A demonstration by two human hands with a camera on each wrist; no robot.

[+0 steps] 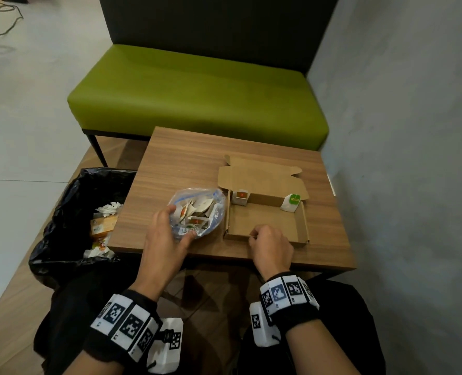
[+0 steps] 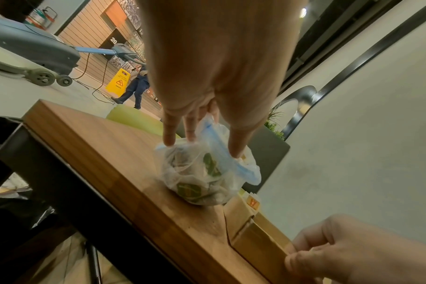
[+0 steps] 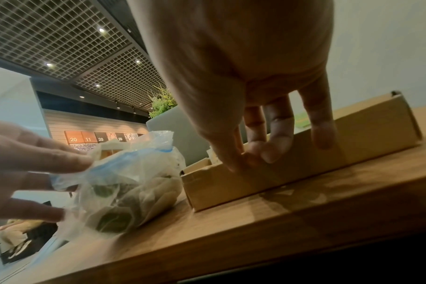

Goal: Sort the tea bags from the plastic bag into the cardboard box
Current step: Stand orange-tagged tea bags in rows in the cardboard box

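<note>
A clear plastic bag [image 1: 200,209] full of tea bags sits on the wooden table [image 1: 181,163], just left of an open cardboard box [image 1: 267,220]. My left hand [image 1: 179,224] grips the bag's open rim, thumb on the near edge and fingers on the far left edge; the left wrist view shows the hand [image 2: 202,142] on top of the bag [image 2: 200,178]. My right hand [image 1: 259,235] pinches the box's front wall, as the right wrist view shows [image 3: 255,153]. A red-tagged tea bag [image 1: 241,197] stands in the box's back left corner. A green-tagged tea bag [image 1: 292,202] leans in the back right corner.
The box lid [image 1: 262,177] lies flat behind the box. A bin with a black liner [image 1: 70,212] holding wrappers stands left of the table. A green bench [image 1: 197,98] is behind it, and a grey wall [image 1: 413,158] runs along the right.
</note>
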